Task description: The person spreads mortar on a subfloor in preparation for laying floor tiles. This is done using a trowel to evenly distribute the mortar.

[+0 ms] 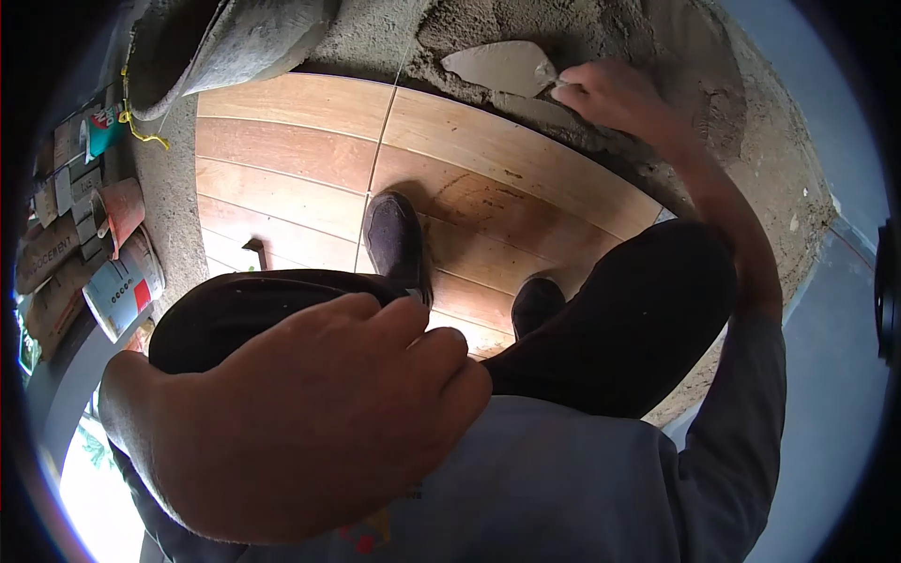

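Note:
My right hand [610, 94] reaches forward and grips the handle of a trowel [502, 68], whose flat blade lies on wet grey mortar [601, 38] just beyond the edge of the wood-look floor tiles [450, 159]. My left hand [300, 413] rests close to the camera on my left knee, fingers curled with nothing visible in them. Both my dark shoes [394, 239] stand on the laid tiles as I squat.
A grey bucket [225, 42] smeared with mortar stands at the top left. Paint cans [122, 281] and cement bags [52, 253] line the left edge. Bare mortar bed surrounds the tiles on the left, far side and right.

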Available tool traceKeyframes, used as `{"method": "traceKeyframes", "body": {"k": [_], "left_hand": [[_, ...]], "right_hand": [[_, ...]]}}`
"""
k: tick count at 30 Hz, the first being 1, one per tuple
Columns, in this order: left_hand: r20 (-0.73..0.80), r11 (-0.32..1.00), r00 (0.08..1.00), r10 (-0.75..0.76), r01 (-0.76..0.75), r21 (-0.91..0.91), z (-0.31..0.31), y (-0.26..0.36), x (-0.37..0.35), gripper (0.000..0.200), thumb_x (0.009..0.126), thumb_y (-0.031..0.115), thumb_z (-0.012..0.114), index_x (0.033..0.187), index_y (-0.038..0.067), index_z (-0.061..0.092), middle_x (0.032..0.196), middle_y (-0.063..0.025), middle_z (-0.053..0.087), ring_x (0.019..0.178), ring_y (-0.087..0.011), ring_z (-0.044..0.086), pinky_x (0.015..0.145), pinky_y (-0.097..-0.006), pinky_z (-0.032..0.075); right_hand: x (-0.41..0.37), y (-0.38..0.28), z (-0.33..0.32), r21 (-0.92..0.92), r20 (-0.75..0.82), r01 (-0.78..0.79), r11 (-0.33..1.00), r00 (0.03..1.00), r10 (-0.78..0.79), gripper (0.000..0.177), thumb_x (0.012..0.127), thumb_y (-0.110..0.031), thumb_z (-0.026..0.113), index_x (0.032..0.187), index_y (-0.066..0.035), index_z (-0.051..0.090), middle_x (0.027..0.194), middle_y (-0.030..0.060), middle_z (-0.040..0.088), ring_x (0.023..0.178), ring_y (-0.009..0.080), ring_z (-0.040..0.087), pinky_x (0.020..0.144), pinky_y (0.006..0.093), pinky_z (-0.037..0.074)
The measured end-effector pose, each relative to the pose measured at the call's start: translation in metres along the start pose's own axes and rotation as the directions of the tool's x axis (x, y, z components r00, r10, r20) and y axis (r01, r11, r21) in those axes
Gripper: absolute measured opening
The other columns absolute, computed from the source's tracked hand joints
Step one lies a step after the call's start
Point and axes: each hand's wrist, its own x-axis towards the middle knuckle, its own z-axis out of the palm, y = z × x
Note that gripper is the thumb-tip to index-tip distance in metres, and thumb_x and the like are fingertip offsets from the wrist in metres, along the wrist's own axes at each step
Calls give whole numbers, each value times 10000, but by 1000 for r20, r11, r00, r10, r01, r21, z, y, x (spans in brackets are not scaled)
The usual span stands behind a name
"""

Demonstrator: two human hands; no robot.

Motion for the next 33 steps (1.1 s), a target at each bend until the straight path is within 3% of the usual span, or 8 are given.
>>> {"method": "traceKeyframes", "body": {"k": [4,16,19,22,24,26,28,33], "left_hand": [[-41,1000,999,0,1,7,0,-1,-3,267,866,297,704,951,60,614,885,-53,596,844,-197,597,749,-315,525],[-65,998,996,61,-60,15,2,0,-12,185,857,217,676,938,60,620,900,-67,617,834,-200,617,726,-313,539],[-292,976,954,72,-128,-175,10,-34,-30,165,871,192,662,928,37,661,915,-84,659,870,-200,653,744,-323,552],[-85,609,922,-378,178,-773,3,-150,-26,201,948,178,601,918,10,708,899,-80,692,850,-160,677,736,-339,564],[-590,789,621,-516,76,-610,71,-252,20,317,971,325,635,983,18,715,835,-47,676,713,-138,646,630,-317,575],[-560,637,346,-753,169,-752,118,-324,71,360,935,374,697,1099,55,727,949,-80,731,803,-141,685,698,-323,581],[-786,809,226,-576,298,-507,148,-353,111,402,878,339,766,1114,18,711,1002,-153,741,877,-219,722,769,-318,581],[-828,830,95,-553,144,-538,153,-355,147,235,846,222,758,964,20,744,926,-184,734,839,-294,723,772,-389,574]], "right_hand": [[7,-4,-8,-30,55,-48,998,997,50,357,943,-357,617,1009,-17,701,819,201,673,804,392,663,746,466,511],[17,-17,-19,102,76,-19,995,997,11,327,937,-332,615,912,-14,685,766,214,630,741,410,624,704,461,493],[18,-13,-7,70,97,-1,998,995,-6,321,939,-329,614,915,-17,688,774,212,632,732,406,619,699,459,489],[21,7,1,116,139,-51,992,990,35,329,942,-337,616,920,-18,693,766,210,631,735,404,621,696,457,486],[15,4,-8,114,118,-89,990,990,76,323,943,-332,618,924,-20,696,762,208,632,725,399,623,686,454,485],[9,3,-12,103,99,-91,990,992,81,316,943,-326,620,924,-20,698,757,208,633,710,394,624,675,452,482],[2,6,-13,86,71,-76,993,995,70,308,942,-317,624,920,-18,697,754,208,634,692,388,624,662,449,478],[5,-10,-17,156,146,-103,982,986,80,319,915,-335,646,955,-25,714,789,220,658,742,397,647,691,469,493]]}}
